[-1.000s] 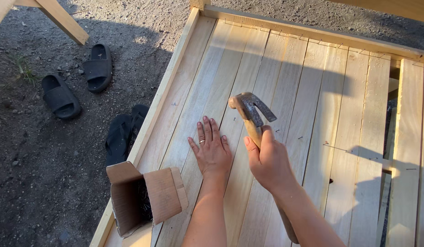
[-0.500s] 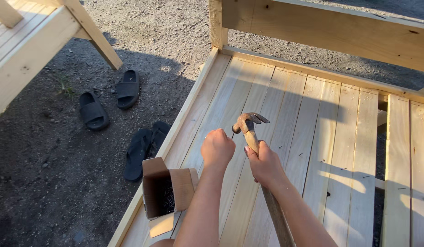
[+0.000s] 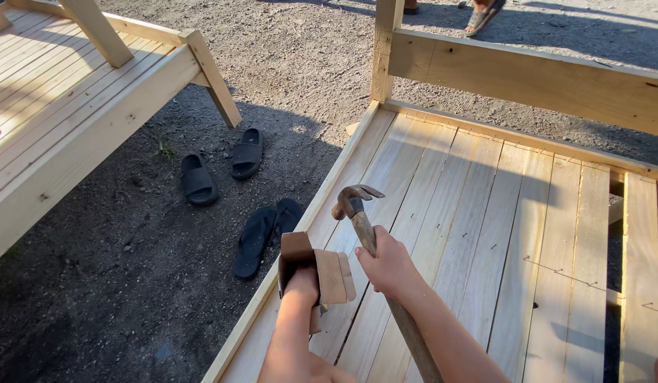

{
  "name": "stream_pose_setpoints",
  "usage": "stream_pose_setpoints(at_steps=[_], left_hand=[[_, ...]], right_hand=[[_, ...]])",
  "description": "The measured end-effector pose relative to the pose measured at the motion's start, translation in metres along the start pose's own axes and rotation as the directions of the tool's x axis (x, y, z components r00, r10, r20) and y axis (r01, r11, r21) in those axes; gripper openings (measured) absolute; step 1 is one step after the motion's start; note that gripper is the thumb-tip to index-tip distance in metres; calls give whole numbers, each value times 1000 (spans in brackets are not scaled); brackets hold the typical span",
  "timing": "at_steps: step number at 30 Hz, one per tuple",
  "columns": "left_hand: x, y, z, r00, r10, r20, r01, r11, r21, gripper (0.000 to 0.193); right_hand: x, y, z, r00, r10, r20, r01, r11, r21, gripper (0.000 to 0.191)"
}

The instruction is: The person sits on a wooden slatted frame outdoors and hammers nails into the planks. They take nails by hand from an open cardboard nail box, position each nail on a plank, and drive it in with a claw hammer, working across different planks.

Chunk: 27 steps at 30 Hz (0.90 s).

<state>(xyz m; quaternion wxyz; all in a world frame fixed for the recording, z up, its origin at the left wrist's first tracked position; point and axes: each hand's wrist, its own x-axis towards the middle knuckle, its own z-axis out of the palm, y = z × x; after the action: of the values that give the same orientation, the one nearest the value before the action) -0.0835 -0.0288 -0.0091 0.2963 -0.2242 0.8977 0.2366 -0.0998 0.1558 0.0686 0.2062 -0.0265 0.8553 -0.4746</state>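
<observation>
My right hand (image 3: 389,266) grips the wooden handle of a claw hammer (image 3: 357,206), head up and tilted left over the plank deck (image 3: 499,234). My left hand (image 3: 302,282) reaches down into a small open cardboard box (image 3: 329,273) that sits at the deck's left edge; its fingers are hidden inside the box, so what they touch cannot be seen.
Two pairs of black sandals (image 3: 219,167) (image 3: 265,234) lie on the dirt left of the deck. A wooden rail (image 3: 527,78) and post (image 3: 386,50) stand at the deck's far end. Another plank structure (image 3: 67,106) is at the upper left. Someone's sandalled foot (image 3: 481,18) shows at the top.
My left hand lifted off the planks, closed, and moved left into the cardboard box. The hammer stayed in my right hand. The view tilted up, showing the rail and the other structure.
</observation>
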Motion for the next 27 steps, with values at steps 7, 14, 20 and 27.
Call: stream_pose_setpoints(at_steps=[7, 14, 20, 27], left_hand=[[12, 4, -5, 997, 12, -77, -10, 1000, 28, 28], [-3, 0, -30, 997, -17, -81, 18, 1000, 13, 28], [-27, 36, -62, 989, -149, -23, 145, 982, -123, 26], [-22, 102, -35, 854, 394, -341, -519, 696, -496, 20]], right_hand=[[3, 3, -11, 993, 85, 81, -81, 995, -55, 35], [5, 24, -20, 990, 117, 80, -116, 993, -23, 42], [3, 35, -44, 995, 74, 69, -69, 995, -72, 37], [14, 76, -57, 988, 151, -26, -152, 986, -72, 40]])
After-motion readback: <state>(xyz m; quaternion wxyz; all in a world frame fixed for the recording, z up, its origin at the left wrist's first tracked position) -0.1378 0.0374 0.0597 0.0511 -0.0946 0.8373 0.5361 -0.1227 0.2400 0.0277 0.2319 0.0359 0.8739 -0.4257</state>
